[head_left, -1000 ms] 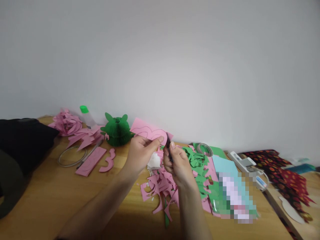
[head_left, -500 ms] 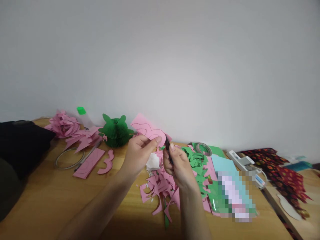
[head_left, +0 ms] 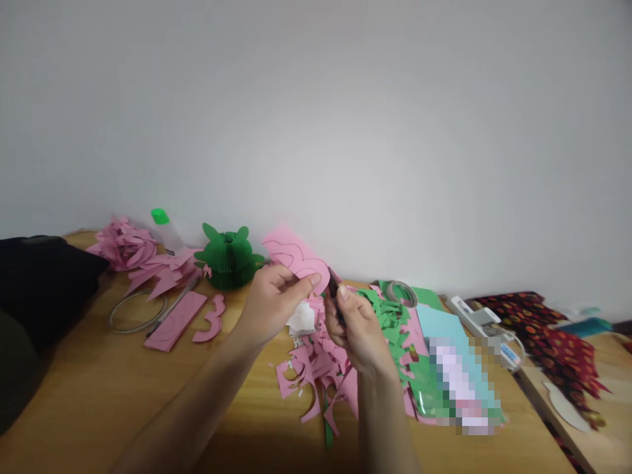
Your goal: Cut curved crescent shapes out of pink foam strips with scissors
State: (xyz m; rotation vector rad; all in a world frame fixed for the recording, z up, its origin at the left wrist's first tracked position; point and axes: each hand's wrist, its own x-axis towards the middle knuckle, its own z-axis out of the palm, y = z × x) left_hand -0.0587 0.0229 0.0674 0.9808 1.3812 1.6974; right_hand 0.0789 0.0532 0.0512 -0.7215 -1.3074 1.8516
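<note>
My left hand pinches a piece of pink paper between thumb and fingers. Curved dark outlines are drawn on the paper, which is held up above the table near the wall. My right hand is closed around dark scissors, whose blades meet the paper's right edge along the curved line; the handles are mostly hidden by the fingers. Below both hands lies a heap of pink paper scraps with a crumpled white tissue on it. Green paper scraps lie just right of my right hand.
A green paper honeycomb figure stands at the wall, left of my hands. Nearby are a folded pink strip, a wavy pink cutout, a coiled cable and a green-capped bottle. A tape roll and power strip lie right.
The pink paper and the scissors have shifted slightly right, and the paper has tilted a little. My right hand has moved slightly right; both hands keep their holds.
</note>
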